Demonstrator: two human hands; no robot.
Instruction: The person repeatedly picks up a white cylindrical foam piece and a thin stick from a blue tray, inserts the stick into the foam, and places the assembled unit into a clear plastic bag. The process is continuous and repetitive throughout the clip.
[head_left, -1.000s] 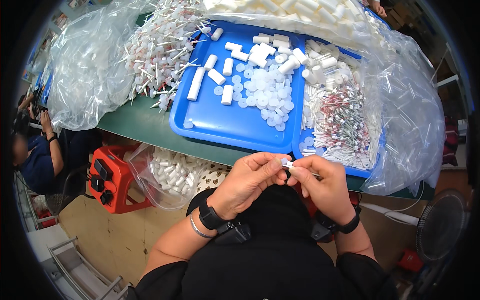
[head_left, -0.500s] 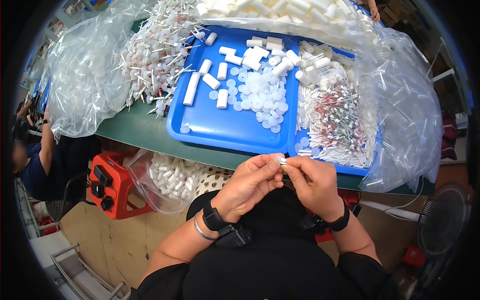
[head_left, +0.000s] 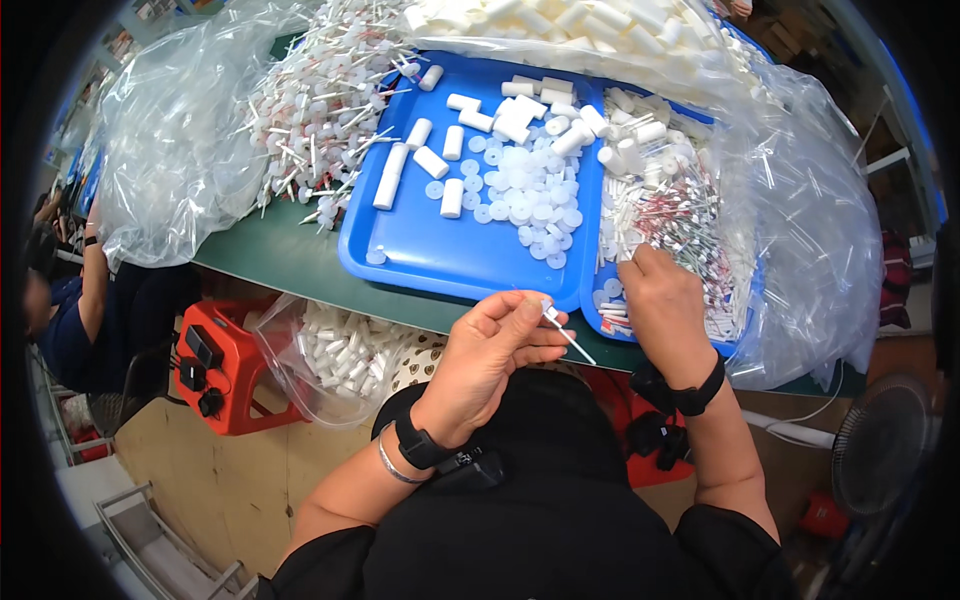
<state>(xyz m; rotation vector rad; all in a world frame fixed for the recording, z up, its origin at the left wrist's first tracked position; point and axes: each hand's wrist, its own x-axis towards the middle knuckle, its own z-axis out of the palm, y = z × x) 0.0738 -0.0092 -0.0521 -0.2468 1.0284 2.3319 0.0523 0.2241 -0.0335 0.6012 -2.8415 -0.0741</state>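
My left hand [head_left: 482,365], in front of the blue tray [head_left: 440,262], pinches a thin white stick [head_left: 570,338] between thumb and fingers. The stick slants down to the right, with a small white piece at its upper end. My right hand [head_left: 665,310] reaches over the smaller blue tray [head_left: 612,322] on the right. Its fingers are closed at the near left of a heap of thin white, red and green pieces [head_left: 675,215]; whatever is between the fingertips is hidden. Translucent round discs [head_left: 535,190] and white foam cylinders [head_left: 430,162] lie in the larger tray.
Finished-looking sticks with discs [head_left: 310,110] form a pile at the left on the green table [head_left: 290,262]. Clear plastic bags [head_left: 175,170] flank the trays, and a bag of white cylinders [head_left: 600,25] lies behind. A red stool [head_left: 232,375] and a fan [head_left: 880,445] stand below.
My right hand has left my left hand and moved right and up to the smaller tray. The left hand keeps its pinch, and the white stick now shows, pointing down to the right.
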